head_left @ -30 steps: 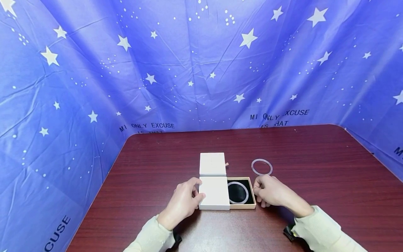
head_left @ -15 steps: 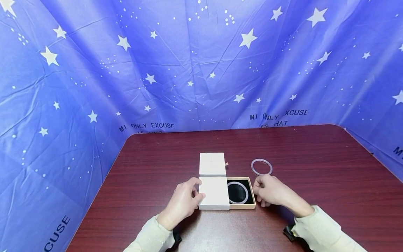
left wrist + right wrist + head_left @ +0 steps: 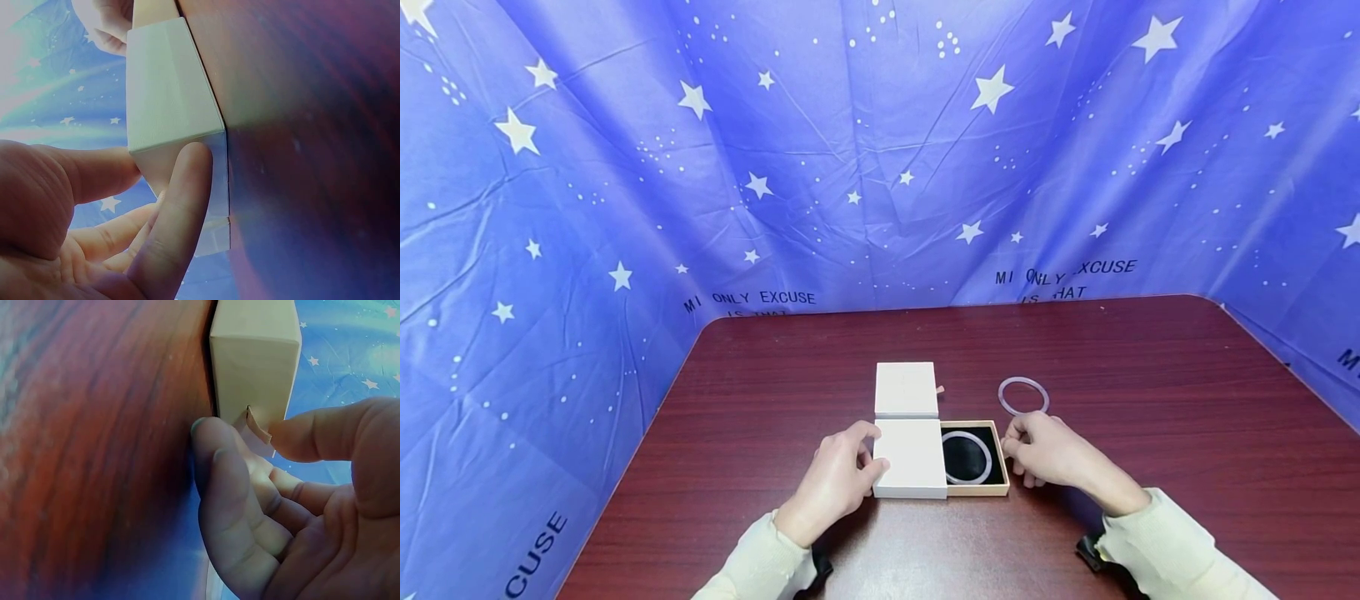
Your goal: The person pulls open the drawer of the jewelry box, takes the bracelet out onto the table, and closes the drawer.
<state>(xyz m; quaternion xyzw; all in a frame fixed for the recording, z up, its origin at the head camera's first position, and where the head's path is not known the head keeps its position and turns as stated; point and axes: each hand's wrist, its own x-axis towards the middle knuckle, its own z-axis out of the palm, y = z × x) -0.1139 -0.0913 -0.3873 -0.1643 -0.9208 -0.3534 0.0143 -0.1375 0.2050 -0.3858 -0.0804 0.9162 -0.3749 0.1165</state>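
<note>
In the head view, a white drawer-style jewelry box has its sleeve [image 3: 910,458] at left and its tan-edged drawer [image 3: 977,490] partly out to the right. A pale bangle [image 3: 987,467] lies on the drawer's black lining, its left edge just under the sleeve. My left hand [image 3: 838,475] holds the sleeve's left end, one fingertip [image 3: 194,156] against the end face. At the drawer's outer end my right hand [image 3: 1041,450] has the small ribbon pull tab [image 3: 258,425] at its thumb tip; the fingers behind it are partly hidden.
A second white box [image 3: 906,389], closed, with a small tab on its right, stands directly behind the first. Another pale bangle [image 3: 1022,381] lies on the dark red table [image 3: 775,375] just beyond my right hand. A blue star-patterned curtain [image 3: 865,167] hangs around the table.
My right hand has shifted very slightly at the drawer's end. The left hand, both boxes and both bangles keep their places.
</note>
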